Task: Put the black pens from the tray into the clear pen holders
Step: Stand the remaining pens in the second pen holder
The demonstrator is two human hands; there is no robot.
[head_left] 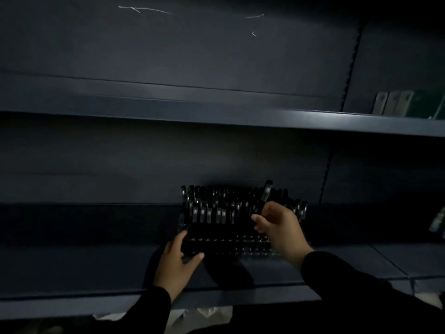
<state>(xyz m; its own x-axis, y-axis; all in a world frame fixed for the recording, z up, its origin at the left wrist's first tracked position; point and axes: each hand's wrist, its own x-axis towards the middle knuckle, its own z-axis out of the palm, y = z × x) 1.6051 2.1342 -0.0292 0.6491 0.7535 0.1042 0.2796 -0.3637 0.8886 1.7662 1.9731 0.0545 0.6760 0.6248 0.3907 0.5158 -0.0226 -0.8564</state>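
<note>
Pens [216,208], black w/ shiny clips, stand upright in tight rows in a clear pen holder [228,247] on the lower shelf [96,268], roughly centre of view, close to the back panel. Holder's clear base shows along the front edge, w/ small dark pen tips visible through it. One raised pen [266,191] sticks up higher than the rest near the right end of the rows, tilted slightly right.

Right hand [277,227] is over the right part of the rows, fingers curled, thumb and fingertips pinching among the pens just below that raised pen; too dark to tell for sure whether it's that pen in the pinch. Left hand [175,263] is at the holder's left front corner, fingers spread and fairly straight, thumb along the front edge, fingertips against the left side, bracing it. Both arms in black sleeves [361,290].

Tray isn't identifiable in the dim light.

Further out: upper shelf [168,112] runs across the view, dark blue-grey. At its far right, some grey-and-green packaged items [407,103], blurry. Another small pale item [437,222] at the right edge on the lower level, unclear. White scratch marks [144,9] on the top panel. Something pale [207,314] below the lower shelf's front lip.
</note>
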